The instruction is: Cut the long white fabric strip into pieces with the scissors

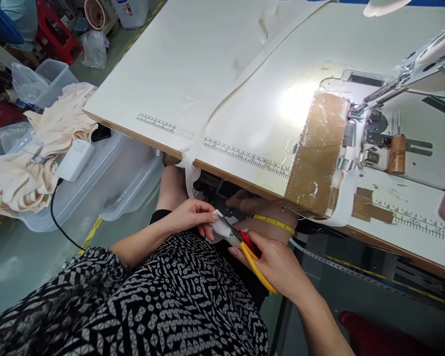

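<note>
Over my lap, my left hand [197,217] pinches a small piece of white fabric [222,228] between thumb and fingers. My right hand [272,257] is closed around scissors [252,262] with yellow and red handles. The blades point up and left and lie against the white fabric, close to my left fingertips. How far the blades are apart is too small to tell. A long white fabric strip [222,101] runs across the table and hangs over its front edge above my left hand.
A sewing machine [387,118] stands at the right of the white table [163,64], beside a brown taped block [317,148]. At left, cream fabric pieces [63,111] and a white power bank [74,159] with a black cable lie on a clear plastic bin [92,183]. A yellow tape measure [274,221] crosses my leg.
</note>
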A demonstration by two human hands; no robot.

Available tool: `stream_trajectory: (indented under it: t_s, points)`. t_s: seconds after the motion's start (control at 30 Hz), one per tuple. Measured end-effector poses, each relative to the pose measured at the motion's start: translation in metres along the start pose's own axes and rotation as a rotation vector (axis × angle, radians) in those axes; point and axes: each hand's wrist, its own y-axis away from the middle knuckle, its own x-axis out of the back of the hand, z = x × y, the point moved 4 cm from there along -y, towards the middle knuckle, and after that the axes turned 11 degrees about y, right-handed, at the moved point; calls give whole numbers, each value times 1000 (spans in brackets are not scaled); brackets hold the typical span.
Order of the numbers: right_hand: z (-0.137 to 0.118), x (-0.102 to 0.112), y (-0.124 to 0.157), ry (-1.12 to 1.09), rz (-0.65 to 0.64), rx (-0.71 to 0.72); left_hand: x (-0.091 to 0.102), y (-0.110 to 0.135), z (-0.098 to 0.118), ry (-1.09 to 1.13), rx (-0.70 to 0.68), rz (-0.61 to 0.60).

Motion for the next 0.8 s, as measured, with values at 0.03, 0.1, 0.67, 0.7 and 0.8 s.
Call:
stream_trajectory:
  t_s: [0.03, 0.1, 0.67, 0.7, 0.8]
  points:
    - [-2, 2, -1, 5, 7, 8, -1, 1, 0, -6, 2, -11]
    - [-3, 3, -1, -3, 10, 14, -3, 2, 1, -8, 6, -27]
    - [-7, 7, 1, -463, 475, -6, -40, 7, 81, -701, -295, -153]
    - [-5, 9, 7, -426, 498, -28, -37, 7, 112, -883, -457, -36]
    - [5, 13, 27, -357, 557, -125, -18, -9, 189, -1271, -692, 437]
